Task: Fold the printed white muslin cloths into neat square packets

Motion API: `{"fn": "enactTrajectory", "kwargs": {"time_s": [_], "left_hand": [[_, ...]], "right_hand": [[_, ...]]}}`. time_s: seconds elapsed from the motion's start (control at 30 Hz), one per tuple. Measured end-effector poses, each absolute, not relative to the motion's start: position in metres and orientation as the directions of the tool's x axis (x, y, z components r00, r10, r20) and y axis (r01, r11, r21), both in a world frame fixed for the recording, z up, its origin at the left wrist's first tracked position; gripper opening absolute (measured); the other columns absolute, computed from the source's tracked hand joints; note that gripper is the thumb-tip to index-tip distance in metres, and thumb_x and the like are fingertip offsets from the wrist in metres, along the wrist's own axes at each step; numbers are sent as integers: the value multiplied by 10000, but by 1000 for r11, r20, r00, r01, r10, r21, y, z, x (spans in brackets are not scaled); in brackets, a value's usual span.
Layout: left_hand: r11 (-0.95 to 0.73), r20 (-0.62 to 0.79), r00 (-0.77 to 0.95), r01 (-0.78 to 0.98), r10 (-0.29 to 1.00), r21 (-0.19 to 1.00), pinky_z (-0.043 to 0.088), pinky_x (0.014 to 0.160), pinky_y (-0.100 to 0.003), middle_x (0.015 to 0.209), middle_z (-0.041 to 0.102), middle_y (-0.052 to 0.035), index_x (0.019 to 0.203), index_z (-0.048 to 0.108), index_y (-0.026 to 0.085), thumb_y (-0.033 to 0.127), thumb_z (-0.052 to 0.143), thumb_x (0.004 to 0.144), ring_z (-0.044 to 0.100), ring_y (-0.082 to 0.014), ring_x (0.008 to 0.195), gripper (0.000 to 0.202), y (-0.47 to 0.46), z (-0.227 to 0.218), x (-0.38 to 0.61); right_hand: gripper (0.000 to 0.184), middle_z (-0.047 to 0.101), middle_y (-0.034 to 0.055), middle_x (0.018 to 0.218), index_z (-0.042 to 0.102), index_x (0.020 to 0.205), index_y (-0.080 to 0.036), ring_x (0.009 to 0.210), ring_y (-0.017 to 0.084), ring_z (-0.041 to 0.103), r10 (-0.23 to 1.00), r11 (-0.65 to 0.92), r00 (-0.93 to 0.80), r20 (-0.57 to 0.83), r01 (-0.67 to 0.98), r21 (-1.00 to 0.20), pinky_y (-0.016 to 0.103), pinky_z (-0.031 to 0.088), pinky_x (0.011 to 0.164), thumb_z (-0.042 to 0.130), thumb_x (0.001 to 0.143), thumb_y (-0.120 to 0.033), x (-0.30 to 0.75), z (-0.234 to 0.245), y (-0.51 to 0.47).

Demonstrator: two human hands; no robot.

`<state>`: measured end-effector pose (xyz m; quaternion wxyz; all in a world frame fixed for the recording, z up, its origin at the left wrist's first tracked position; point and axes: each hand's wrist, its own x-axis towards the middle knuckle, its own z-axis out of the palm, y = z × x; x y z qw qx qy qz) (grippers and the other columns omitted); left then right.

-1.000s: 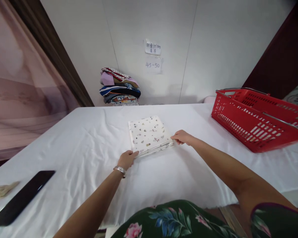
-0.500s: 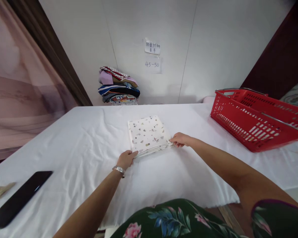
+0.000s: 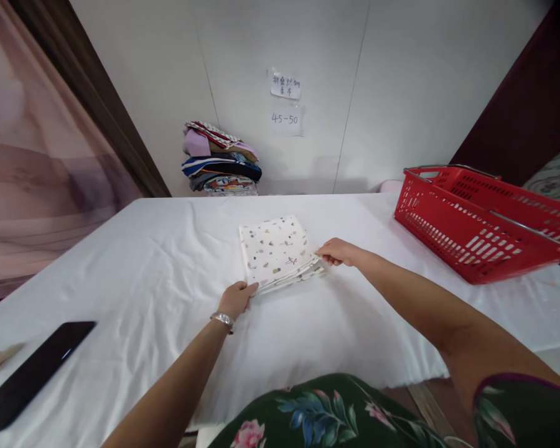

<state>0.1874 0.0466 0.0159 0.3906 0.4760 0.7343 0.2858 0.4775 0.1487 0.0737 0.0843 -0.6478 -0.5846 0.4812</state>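
Note:
A folded white cloth with small printed motifs lies on the white-covered table. My left hand, with a wristwatch on the wrist, pinches the cloth's near left corner. My right hand grips the near right corner, where the folded layers fan apart a little. Both hands have their fingers closed on the cloth's edge.
A red plastic basket with metal handles stands at the right. A stack of folded coloured clothes sits against the far wall under two paper notes. A black phone lies near the left edge.
Both hands stay on the cloth's near corners. The right corner has lifted slightly, and its layers have spread a little more.

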Motion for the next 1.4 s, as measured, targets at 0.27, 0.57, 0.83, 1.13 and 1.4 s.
{"fn": "enactTrajectory", "kwargs": {"time_s": [0.27, 0.57, 0.83, 1.13, 1.4], "left_hand": [[394, -317, -238, 469, 918, 790, 296, 382, -215, 301, 407, 61, 523, 381, 201, 463, 543, 675, 369, -91, 306, 343, 46, 19, 188], [382, -299, -242, 490, 923, 784, 319, 397, -222, 320, 426, 54, 528, 391, 204, 510, 532, 666, 393, -100, 325, 364, 49, 9, 184], [383, -304, -235, 496, 923, 779, 327, 418, -228, 323, 430, 51, 541, 406, 200, 510, 529, 670, 415, -107, 330, 358, 47, 14, 185], [365, -293, -218, 515, 931, 775, 332, 419, -228, 329, 441, 47, 542, 421, 199, 520, 525, 676, 424, -110, 329, 363, 47, 14, 185], [365, -297, -213, 516, 931, 775, 337, 412, -226, 325, 438, 45, 536, 423, 196, 529, 530, 661, 411, -104, 325, 372, 47, 14, 185]], "right_hand": [[206, 602, 12, 565, 542, 646, -125, 421, 73, 526, 789, -350, -98, -606, 739, -576, 174, 307, 355, 655, 687, -293, 477, 62, 140], [151, 571, 22, 458, 567, 608, -113, 404, 90, 511, 820, -289, -48, -570, 825, -485, 180, 347, 384, 649, 657, -230, 464, 75, 133], [171, 451, -18, 344, 527, 493, -130, 288, 61, 337, 842, -271, -30, -538, 839, -472, 207, 235, 344, 632, 594, -219, 464, 70, 139], [153, 470, -19, 400, 506, 526, -144, 351, 53, 355, 872, -278, -63, -486, 753, -596, 190, 223, 358, 606, 607, -227, 476, 57, 150], [163, 508, -3, 430, 520, 537, -133, 392, 73, 434, 849, -318, -40, -527, 757, -570, 186, 302, 379, 644, 592, -224, 475, 53, 146]]}}
